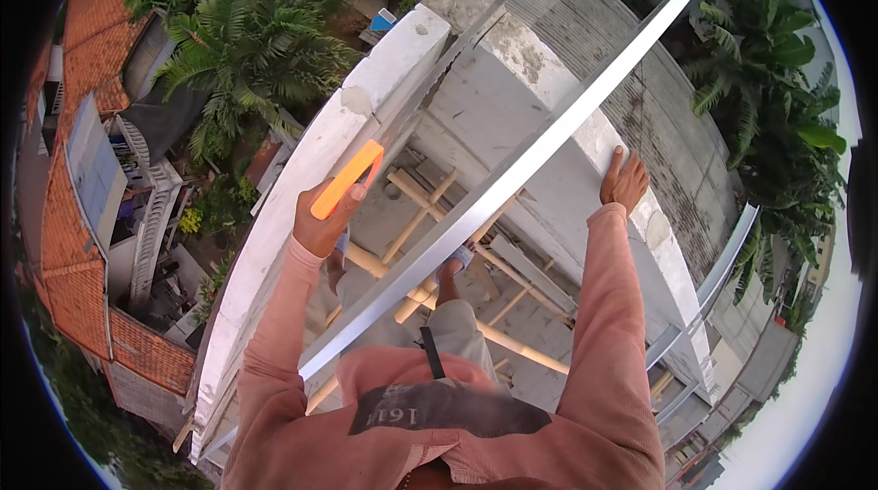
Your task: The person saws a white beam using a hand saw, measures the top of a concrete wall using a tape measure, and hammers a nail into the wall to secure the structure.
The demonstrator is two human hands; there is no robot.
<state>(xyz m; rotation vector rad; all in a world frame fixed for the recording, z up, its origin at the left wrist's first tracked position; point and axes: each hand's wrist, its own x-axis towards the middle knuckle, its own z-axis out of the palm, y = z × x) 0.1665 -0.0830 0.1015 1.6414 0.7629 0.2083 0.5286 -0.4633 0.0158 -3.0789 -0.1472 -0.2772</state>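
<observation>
My left hand (pixel 323 220) is closed around the orange handle (pixel 347 181) of a hand saw. Its long grey blade (pixel 448 64) points up and away to the right, between two white block walls. Flat on top of the right wall (pixel 599 138) rests my right hand (pixel 626 181), fingers spread and holding nothing. Between my arms a long silver metal channel (pixel 521 174) slants from the lower left to the far upper right, crossing over the right wall. Its lower end passes close by my left forearm.
Below me, bamboo poles (pixel 521 344) form scaffolding, with my feet (pixel 453 261) on or beside it. The left wall (pixel 302 161) drops toward palms (pixel 251 42) and orange tiled roofs (pixel 78 289). A grey corrugated roof (pixel 631 60) lies beyond the right wall, near metal channels (pixel 727 252).
</observation>
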